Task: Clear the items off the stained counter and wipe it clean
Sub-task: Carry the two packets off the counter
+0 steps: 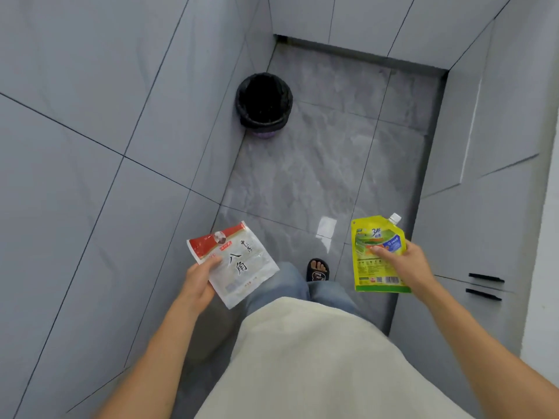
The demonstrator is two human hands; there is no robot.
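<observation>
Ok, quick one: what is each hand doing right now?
Left hand: holding the white packet, thumb on top.
Right hand: holding the yellow pouch, thumb on its front.
</observation>
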